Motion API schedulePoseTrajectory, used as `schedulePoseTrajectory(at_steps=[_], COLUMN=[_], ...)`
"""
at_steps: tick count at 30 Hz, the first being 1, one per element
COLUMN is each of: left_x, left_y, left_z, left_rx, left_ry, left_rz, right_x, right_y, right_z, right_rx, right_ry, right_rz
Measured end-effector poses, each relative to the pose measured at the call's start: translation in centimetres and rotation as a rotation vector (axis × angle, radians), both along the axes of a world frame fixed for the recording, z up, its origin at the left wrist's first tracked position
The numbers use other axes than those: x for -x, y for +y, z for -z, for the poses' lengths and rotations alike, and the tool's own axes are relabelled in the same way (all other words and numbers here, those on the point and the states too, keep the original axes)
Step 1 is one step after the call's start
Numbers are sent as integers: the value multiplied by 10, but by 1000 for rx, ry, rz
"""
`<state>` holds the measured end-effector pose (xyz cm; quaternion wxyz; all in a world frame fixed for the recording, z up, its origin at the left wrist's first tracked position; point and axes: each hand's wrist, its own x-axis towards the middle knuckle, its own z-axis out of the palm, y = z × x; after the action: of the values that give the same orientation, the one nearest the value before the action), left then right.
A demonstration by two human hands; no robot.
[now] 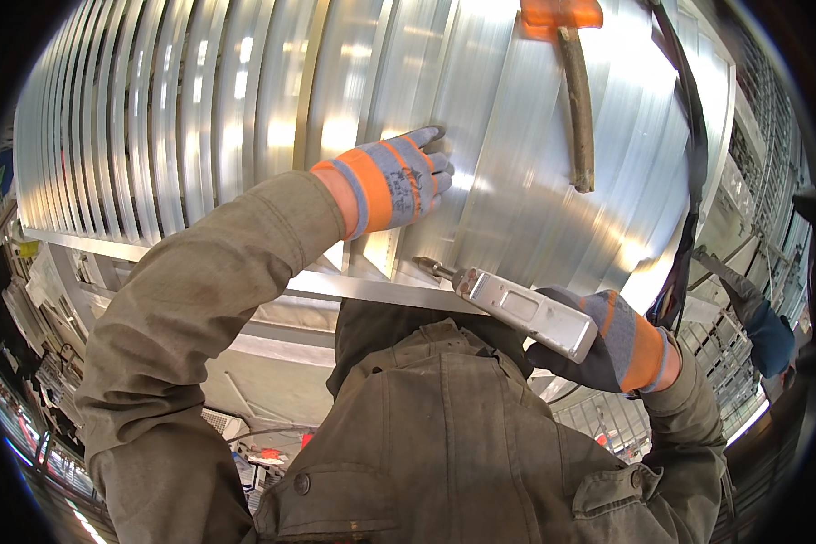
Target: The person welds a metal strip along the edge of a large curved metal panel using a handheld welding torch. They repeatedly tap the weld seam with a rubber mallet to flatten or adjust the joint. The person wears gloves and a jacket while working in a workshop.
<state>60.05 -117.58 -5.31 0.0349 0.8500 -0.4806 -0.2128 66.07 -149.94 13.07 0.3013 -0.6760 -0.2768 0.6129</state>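
My left hand (394, 181), in a grey and orange glove, lies on the ribbed metal panel (490, 127) with its fingers stretched toward the right. Nothing shows in its grip. Lower right, my right hand (603, 340), in a matching glove, is closed around a silver, boxy power tool (528, 313) with a narrow metal tip. That tip points left, close to the panel's near edge above the frame rail (399, 292). Whether it touches the metal I cannot tell. A mallet (578, 100) with an orange head and a brown handle rests on the panel, beyond both hands.
On the left, the panel's metal slats (145, 118) have gaps between them. A dark cable (692, 136) runs down the panel's right side. Farther right are wire mesh racks (775, 163) and a dark blue thing (771, 340). My torso is close against the near rail.
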Motion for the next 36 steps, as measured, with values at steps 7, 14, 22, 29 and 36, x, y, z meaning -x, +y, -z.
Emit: schedulePoseTrajectory(at_steps=[7, 14, 22, 29, 36], left_x=[-2, -5, -7, -11, -10], left_y=[-4, -4, -3, -7, -6], left_z=[1, -6, -9, -11, -10], left_rx=[-43, -1, -26, -112, -122], left_ry=[43, 68, 101, 110, 132], left_rz=[30, 3, 9, 61, 51], right_x=[1, 4, 4, 2, 2], right_y=[14, 28, 41, 75, 119], right_z=[2, 10, 29, 34, 35], right_rx=[-2, 18, -65, 19, 235], right_ry=[-26, 5, -43, 35, 231], right_rz=[-48, -54, -70, -127, -106])
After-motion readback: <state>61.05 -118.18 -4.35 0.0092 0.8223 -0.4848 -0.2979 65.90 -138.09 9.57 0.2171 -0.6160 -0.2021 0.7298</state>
